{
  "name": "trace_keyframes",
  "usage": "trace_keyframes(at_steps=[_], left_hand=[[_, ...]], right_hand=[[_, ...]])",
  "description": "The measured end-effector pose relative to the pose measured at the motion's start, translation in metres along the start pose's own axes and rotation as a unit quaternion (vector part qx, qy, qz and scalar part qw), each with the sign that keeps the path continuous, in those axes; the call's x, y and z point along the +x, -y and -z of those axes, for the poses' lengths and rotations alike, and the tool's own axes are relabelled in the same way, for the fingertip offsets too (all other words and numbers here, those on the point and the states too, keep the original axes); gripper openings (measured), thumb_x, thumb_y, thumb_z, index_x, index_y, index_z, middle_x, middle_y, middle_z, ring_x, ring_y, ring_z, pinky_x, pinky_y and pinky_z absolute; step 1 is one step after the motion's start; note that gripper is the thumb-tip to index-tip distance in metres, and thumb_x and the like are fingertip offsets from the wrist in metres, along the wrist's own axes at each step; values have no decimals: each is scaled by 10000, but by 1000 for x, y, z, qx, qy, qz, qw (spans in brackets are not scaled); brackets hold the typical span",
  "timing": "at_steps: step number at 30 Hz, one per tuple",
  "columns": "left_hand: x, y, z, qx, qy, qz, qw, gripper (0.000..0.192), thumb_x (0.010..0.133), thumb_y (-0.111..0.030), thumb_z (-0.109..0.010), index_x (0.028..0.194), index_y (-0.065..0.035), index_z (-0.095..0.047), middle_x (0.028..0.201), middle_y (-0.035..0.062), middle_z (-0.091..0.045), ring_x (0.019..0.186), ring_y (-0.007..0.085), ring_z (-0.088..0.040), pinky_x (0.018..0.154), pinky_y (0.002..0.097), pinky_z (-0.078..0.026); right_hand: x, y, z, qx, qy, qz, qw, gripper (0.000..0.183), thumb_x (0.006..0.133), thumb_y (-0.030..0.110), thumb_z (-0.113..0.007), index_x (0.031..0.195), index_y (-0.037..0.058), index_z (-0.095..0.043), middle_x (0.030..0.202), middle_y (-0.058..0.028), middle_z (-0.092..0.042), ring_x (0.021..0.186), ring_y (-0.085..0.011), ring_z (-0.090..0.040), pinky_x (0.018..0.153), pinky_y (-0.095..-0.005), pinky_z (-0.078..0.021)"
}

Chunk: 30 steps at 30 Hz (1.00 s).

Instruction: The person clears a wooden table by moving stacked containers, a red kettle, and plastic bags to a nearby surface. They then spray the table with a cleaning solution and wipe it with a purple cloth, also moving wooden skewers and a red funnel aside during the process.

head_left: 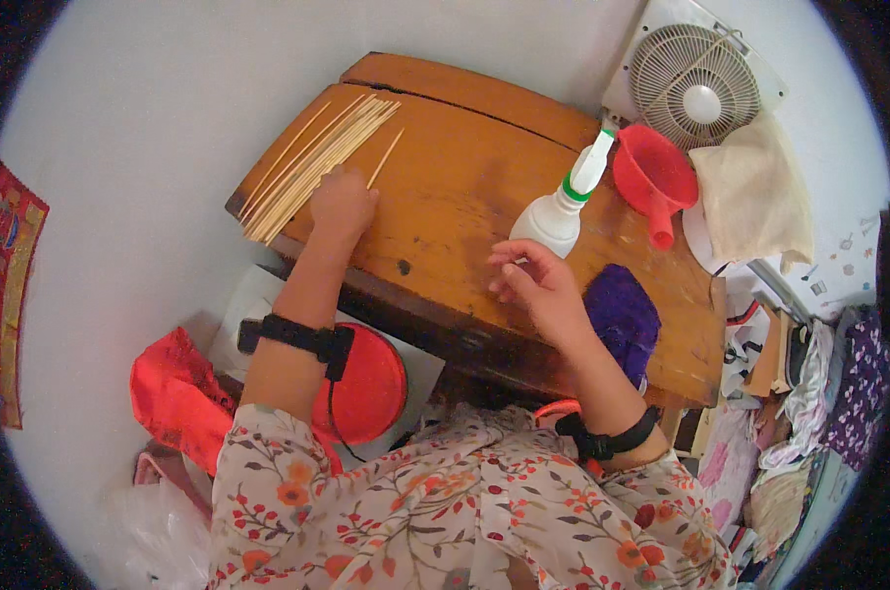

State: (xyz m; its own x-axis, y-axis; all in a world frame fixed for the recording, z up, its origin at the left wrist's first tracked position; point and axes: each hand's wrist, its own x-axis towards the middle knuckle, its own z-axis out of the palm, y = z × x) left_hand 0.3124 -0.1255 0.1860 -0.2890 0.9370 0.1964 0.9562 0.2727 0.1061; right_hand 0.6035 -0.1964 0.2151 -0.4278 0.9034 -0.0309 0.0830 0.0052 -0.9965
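My left hand [344, 203] rests at the right edge of a bundle of thin wooden sticks [327, 155] on the brown wooden table [445, 221]. One single stick [386, 158] rises from behind that hand, apart from the bundle; whether the fingers grip it is hidden. My right hand [535, 284] hovers over the table's near part with its fingers loosely curled and nothing visible in them. Just beyond it stands a white spray bottle [552, 219] with a green collar. A purple cloth [622, 317] lies to the right of that hand.
A red plastic dipper [655, 169] sits at the table's right back, beside a cream cloth [751, 195] and below a wall fan [695, 85]. Under the near left edge are a round red lid [364, 383] and a red bag [179, 394]. Clothes [791, 420] are piled at the right.
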Motion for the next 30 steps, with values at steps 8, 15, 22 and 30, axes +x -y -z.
trace_keyframes(at_steps=[8,15,22,30], left_hand=[[13,30,0,72,-137,21,988,244,811,-248,-641,934,-36,-639,981,153,-608,936,327,-607,761,411,-517],[17,17,10,-23,-93,70,993,173,817,-166,-572,888,-22,-637,884,192,-661,833,370,-647,755,468,-519],[17,-3,1,5,-24,58,998,280,827,-256,-588,958,-21,-667,1041,211,-611,976,351,-610,796,453,-520],[9,-33,10,-51,47,-20,997,357,812,-307,-649,1037,-30,-645,1077,208,-605,1019,351,-588,866,434,-492]], right_hand=[[-26,14,2,-22,-1,25,999,215,924,59,-510,1130,25,-560,1041,-43,-607,821,-115,-609,708,-245,-497],[-35,2,19,11,-15,35,999,174,931,77,-530,1090,24,-576,992,-38,-623,808,-107,-600,714,-240,-489],[-34,0,31,-21,-40,62,997,156,925,68,-533,1063,20,-589,961,-35,-623,763,-99,-595,686,-242,-490],[-52,26,93,-124,-349,147,917,115,884,100,-586,935,10,-636,893,-64,-636,816,-136,-611,695,-272,-480]])
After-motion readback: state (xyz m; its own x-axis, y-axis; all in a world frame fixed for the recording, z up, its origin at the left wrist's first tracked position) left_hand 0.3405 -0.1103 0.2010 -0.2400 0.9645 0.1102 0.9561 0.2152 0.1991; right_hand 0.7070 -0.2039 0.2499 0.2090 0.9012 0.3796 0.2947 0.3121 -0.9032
